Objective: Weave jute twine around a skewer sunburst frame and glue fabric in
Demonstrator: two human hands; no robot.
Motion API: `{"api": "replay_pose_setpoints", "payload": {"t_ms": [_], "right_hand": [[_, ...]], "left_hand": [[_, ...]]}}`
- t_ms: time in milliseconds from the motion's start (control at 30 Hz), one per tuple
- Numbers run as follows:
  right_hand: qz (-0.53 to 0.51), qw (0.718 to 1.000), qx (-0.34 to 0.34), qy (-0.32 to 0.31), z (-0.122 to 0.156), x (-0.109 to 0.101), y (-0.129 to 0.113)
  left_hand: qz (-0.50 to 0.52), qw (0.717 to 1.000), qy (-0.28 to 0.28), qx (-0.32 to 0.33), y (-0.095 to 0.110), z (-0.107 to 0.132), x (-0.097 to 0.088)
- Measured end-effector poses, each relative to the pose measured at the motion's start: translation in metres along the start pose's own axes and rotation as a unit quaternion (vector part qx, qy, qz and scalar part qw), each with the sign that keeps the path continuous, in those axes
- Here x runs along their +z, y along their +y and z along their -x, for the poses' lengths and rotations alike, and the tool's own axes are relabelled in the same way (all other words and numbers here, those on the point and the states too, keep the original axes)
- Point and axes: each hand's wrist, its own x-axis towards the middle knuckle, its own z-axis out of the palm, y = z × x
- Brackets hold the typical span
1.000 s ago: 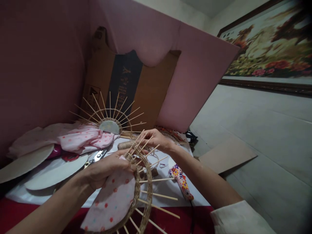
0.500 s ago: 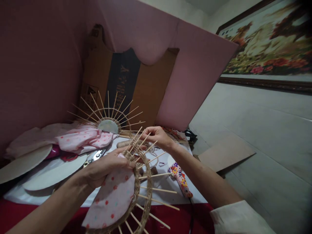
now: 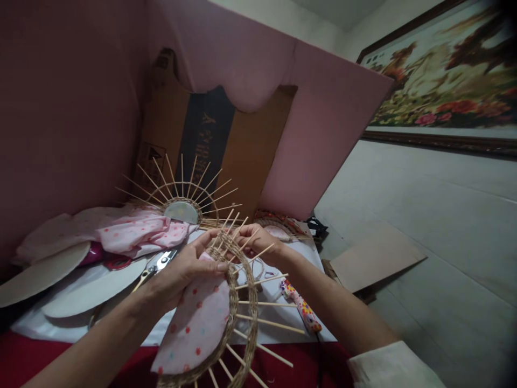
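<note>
The half-round frame (image 3: 197, 323) is tilted in the left hand (image 3: 189, 267) over the near edge of the table (image 3: 149, 334); that hand grasps it near its upper end, thumb across the dotted face; the right hand (image 3: 262, 242) has its fingers curled behind the upper sticks (image 3: 272, 321), and whether they pinch anything cannot be told; the frame is probably light, the face fairly stiff under soft cloth; the thin sticks look easy to snap, and the woven bands (image 3: 253, 318) may shift if pulled; the safest hold seems to be the flat face beside the inner band.
</note>
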Motion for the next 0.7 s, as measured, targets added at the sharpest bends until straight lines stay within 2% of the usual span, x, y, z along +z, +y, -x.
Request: {"api": "replay_pose_setpoints", "payload": {"t_ms": [167,600,700], "right_hand": [[-0.004,1.000,0.003,0.009,0.003,-0.001,0.005],[-0.018,0.997,-0.046,0.053,0.016,-0.002,0.000],[-0.051,0.995,-0.069,0.042,0.019,-0.002,-0.001]], "left_hand": [[-0.015,1.000,0.020,0.008,-0.003,-0.001,0.001],[0.012,1.000,0.004,0.012,-0.008,-0.003,-0.002],[0.018,1.000,0.009,0.014,-0.007,-0.003,-0.001]]}}
